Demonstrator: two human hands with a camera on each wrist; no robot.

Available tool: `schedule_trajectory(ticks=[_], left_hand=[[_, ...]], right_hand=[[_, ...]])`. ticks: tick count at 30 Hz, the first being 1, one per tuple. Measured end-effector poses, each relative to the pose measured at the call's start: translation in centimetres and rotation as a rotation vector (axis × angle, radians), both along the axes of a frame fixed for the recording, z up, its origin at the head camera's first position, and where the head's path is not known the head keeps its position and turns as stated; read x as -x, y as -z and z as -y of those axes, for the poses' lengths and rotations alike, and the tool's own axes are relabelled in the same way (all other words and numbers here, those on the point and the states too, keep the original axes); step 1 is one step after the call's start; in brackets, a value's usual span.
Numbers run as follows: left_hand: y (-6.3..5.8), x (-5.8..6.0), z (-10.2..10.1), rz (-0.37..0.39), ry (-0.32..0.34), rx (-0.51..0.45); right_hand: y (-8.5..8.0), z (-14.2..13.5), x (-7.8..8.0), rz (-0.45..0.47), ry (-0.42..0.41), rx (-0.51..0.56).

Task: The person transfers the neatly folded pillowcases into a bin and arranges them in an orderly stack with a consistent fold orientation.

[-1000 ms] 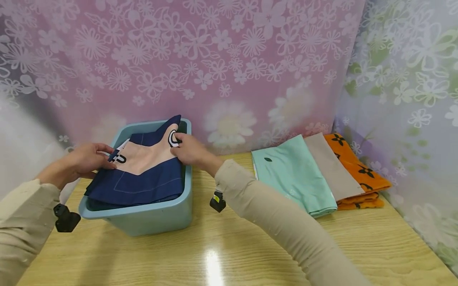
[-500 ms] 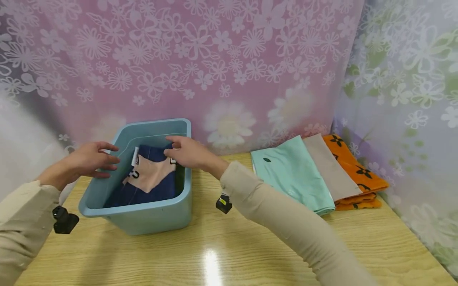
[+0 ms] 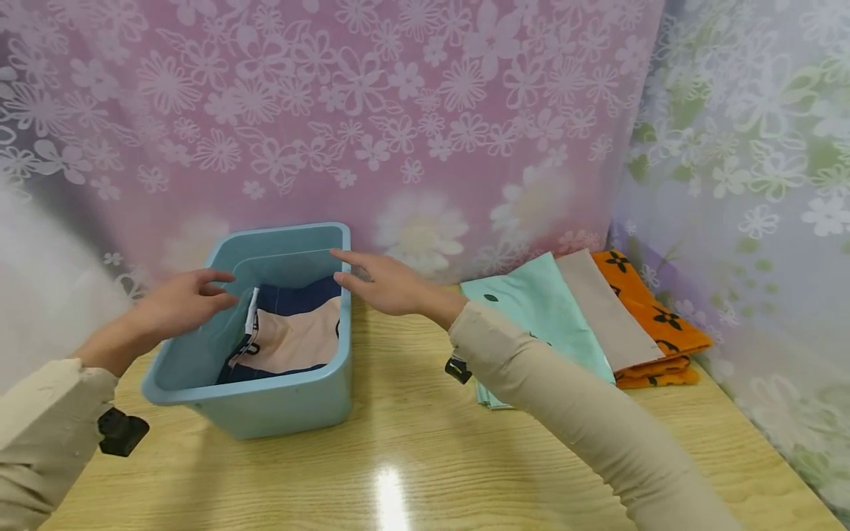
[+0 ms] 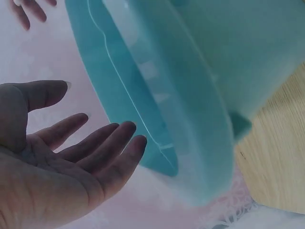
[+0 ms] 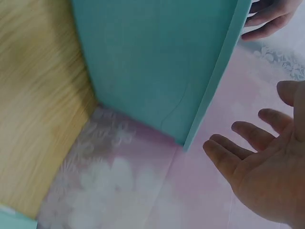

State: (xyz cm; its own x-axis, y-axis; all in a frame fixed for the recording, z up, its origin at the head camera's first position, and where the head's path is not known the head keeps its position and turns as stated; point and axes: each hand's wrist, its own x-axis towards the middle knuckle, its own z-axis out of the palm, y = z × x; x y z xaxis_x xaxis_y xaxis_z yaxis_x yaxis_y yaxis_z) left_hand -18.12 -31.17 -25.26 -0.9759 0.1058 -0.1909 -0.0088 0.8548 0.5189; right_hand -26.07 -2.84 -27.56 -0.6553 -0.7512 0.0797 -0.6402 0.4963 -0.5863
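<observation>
A folded navy and pale pink cloth with a white tag lies inside the blue plastic bin on the left of the table. Over the bin's left side is my left hand, fingers loosely spread and holding nothing. My right hand hovers at the bin's right rim, its fingers extended and empty. In the left wrist view the left hand has its palm turned up beside the bin wall. The right wrist view has the right hand apart from the bin's side.
To the right, a folded mint green cloth, a grey-beige cloth and an orange cloth with black flower marks lie overlapping on the wooden table. A flowered pink curtain hangs behind.
Both hands let go of the navy and pink cloth, which dropped into the bin. My right hand then moved right to the rim, and the left shifted slightly right.
</observation>
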Motion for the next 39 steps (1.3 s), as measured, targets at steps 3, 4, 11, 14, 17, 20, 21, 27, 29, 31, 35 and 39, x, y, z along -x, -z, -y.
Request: schedule_trajectory(ticks=[3,4,11,14,17,20,21,27,29,31,35,39], left_hand=[[-0.1,-0.3,-1.0,-0.054,0.018,0.04],[-0.2,-0.4,-1.4,-0.071,0.023,0.043],[-0.3,-1.3,-4.8,-0.219,0.037,0.07],[0.0,-1.7,-6.6,-0.297,0.055,0.106],[0.4,-1.9,-8.7,-0.38,0.079,0.161],[0.9,-1.9,-10.8,-0.439,0.102,0.205],[1.1,-1.9,-11.4,-0.464,0.11,0.222],[1.9,-1.5,-14.1,-0.56,0.159,0.326],[2.0,-1.5,-14.7,-0.56,0.175,0.338],[2.2,-1.5,-15.2,-0.546,0.188,0.345],[2.8,-1.4,-16.1,-0.573,0.208,0.4],[3.8,-1.4,-17.4,-0.685,0.253,0.496]], right_hand=[[0.1,-1.2,0.4,-0.037,-0.006,-0.036],[0.2,-1.5,0.5,-0.047,-0.007,-0.05],[0.4,-3.8,0.8,-0.156,-0.023,-0.127],[0.5,-5.0,0.7,-0.182,-0.01,-0.168],[0.8,-6.3,0.8,-0.197,0.032,-0.22],[1.2,-7.7,1.0,-0.212,0.077,-0.266],[1.3,-8.2,1.1,-0.214,0.089,-0.273],[2.0,-11.0,1.2,-0.272,0.14,-0.326],[2.2,-12.0,1.2,-0.294,0.154,-0.335],[2.5,-12.9,1.2,-0.308,0.163,-0.341],[3.1,-14.7,1.1,-0.326,0.19,-0.352],[3.6,-16.6,1.1,-0.348,0.225,-0.367]])
